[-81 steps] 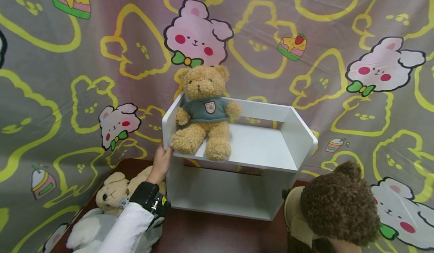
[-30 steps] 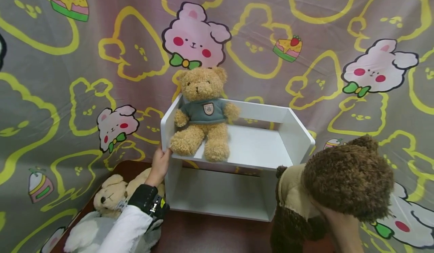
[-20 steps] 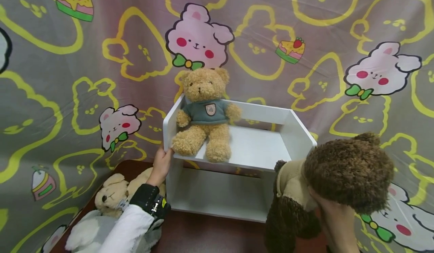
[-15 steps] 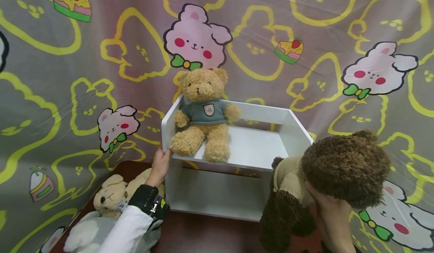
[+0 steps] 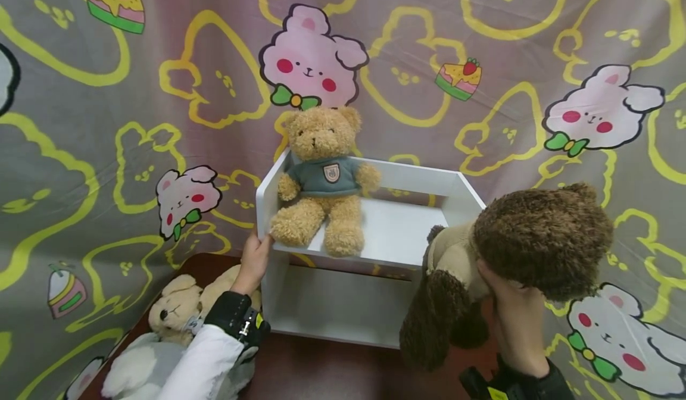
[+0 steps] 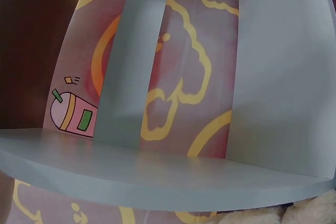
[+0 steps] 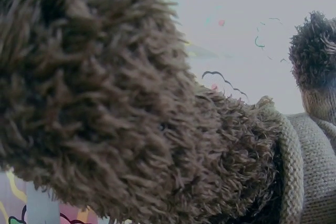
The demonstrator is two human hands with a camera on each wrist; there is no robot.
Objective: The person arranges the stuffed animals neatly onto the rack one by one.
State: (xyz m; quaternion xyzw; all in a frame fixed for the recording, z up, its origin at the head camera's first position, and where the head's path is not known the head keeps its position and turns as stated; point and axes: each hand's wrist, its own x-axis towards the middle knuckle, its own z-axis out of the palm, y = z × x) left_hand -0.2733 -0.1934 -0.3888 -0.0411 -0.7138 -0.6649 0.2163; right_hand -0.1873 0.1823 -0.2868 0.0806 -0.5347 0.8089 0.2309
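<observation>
My right hand grips a dark brown teddy bear in a beige knit top, holding it by the neck from behind, in front of the shelf's right side. Brown fur and the knit sweater fill much of the right wrist view. My left hand holds the front edge of the left panel of a white two-tier shelf; some of its fingers are hidden. On the upper tier, at the left, sits a tan teddy bear in a blue-green sweater. The left wrist view shows the shelf board, without the hand's grip.
A cream plush dog and a grey-and-white plush lie left of the shelf, partly behind my left forearm. Everything stands on a dark red-brown table. A patterned curtain hangs close behind and on both sides.
The brown bear has come up and leftward in my right hand, and now covers part of the shelf's right panel. My left hand stays on the left panel.
</observation>
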